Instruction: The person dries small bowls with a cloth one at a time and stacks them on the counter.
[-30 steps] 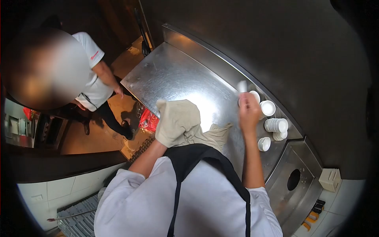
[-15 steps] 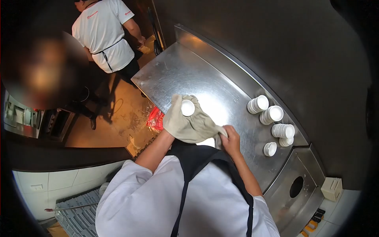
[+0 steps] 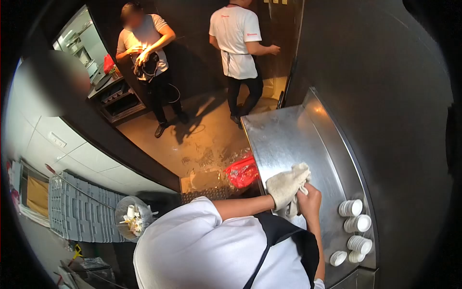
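Observation:
A pale grey-beige towel (image 3: 285, 187) covers my left hand, which is closed inside its folds above the steel counter (image 3: 284, 139). My right hand (image 3: 310, 200) is closed on the towel's gathered end, close beside the left. The small white dish seen earlier in the towel is hidden now. To the right of my hands, several stacks of small white dishes stand along the counter's raised back edge, among them one stack (image 3: 350, 208) farther off and a shorter stack (image 3: 338, 258) nearer me.
Two people stand beyond the counter: one in a white T-shirt (image 3: 236, 41), one handling a dark item (image 3: 147, 67). A red plastic bag (image 3: 242, 172) lies by the counter's left end. Grey stacked crates (image 3: 84, 207) and a clear bin bag (image 3: 133, 219) are at left.
My view has swung left, bringing the second person and crates into sight. The towel now folds over where the white dish showed, and my right hand has come in close to my left.

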The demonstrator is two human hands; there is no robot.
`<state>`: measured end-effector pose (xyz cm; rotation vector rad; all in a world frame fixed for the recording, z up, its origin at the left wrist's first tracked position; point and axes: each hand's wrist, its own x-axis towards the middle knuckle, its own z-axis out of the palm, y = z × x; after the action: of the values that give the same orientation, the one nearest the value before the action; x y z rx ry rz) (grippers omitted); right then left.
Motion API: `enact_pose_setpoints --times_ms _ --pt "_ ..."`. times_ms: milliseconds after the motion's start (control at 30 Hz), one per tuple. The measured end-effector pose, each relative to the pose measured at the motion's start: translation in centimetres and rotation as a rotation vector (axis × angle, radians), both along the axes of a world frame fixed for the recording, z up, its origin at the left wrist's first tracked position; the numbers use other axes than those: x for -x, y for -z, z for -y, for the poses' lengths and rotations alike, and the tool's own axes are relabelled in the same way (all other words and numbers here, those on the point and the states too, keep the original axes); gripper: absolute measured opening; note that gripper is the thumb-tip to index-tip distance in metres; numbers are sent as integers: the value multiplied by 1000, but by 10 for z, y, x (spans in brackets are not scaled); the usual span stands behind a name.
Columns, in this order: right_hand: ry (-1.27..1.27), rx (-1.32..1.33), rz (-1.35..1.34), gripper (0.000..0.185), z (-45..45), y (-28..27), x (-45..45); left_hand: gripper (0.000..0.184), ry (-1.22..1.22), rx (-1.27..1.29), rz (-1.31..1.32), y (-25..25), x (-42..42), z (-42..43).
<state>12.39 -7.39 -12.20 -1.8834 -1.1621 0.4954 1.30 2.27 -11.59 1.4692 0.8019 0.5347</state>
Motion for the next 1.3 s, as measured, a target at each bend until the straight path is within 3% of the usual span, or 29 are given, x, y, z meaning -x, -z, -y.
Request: enact_pose_setpoints --times_ms 67,200,233,300,367,400,467,533,567,600,633,667,700,767,833,900,933,1000,1033,1100,1133,1200,1233,1300 --pt "48 -110 226 20 -14 14 -4 41 -21 756 240 4 -12 -5" --pt "263 -287 506 20 -49 33 -4 31 -33 282 400 21 -32 -25" --pt "326 -307 556 20 -51 41 -7 29 -27 185 412 56 -45 -41" --pt "297 -72 540 31 -37 55 -26 25 -48 246 448 64 -45 -58" --pt "234 235 489 41 -13 79 -49 20 -102 551 512 29 -26 -77" --pt "181 201 373 43 -4 93 -56 12 -89 69 430 50 -27 -93" --pt "78 148 141 47 13 117 -69 18 -142 -708 -97 91 -30 -110" --pt "192 -33 -274 34 -6 79 -40 23 -58 -858 -290 109 -36 -99" --pt "288 -133 -480 28 -20 57 -21 24 73 -640 -193 81 -23 -95" --pt "282 -52 -454 25 -31 44 -9 26 229 -414 -103 66 -15 -86" --pt "295 27 -435 22 -32 34 -7 35 310 -391 -8 92 -20 -77" --pt "289 14 -122 22 -30 77 -23 41 352 -238 3 107 -26 -74" --pt "312 -18 -200 22 -29 85 -27 49 382 -86 6 122 -33 -70" --pt "399 -72 -256 27 -22 124 -44 44 466 -609 -115 108 -29 -76" --pt "581 30 -517 28 -16 146 -62 39 425 -540 -125 97 -24 -81" --pt "678 0 -524 33 -13 190 -88 43 297 351 -13 78 -15 -79" --pt "729 -41 -614 33 -15 177 -90 46 221 630 120 80 -17 -76" --pt "769 -110 -764 41 -22 149 -95 35 488 867 174 61 -7 -93" --pt "760 -114 -663 39 -16 142 -103 31 528 1000 302 61 -7 -93" --pt "728 -107 -460 36 -4 129 -113 25 692 672 470 58 -12 -99" --pt "713 36 -92 30 10 117 -122 24 694 573 491 50 -15 -97" --pt "842 50 410 26 39 83 -122 28 611 443 468 18 -16 -90" --pt "907 69 526 27 55 69 -126 31 682 13 365 -7 -14 -97" --pt "1038 89 649 34 90 57 -141 36 574 -961 80 -56 -8 -110"
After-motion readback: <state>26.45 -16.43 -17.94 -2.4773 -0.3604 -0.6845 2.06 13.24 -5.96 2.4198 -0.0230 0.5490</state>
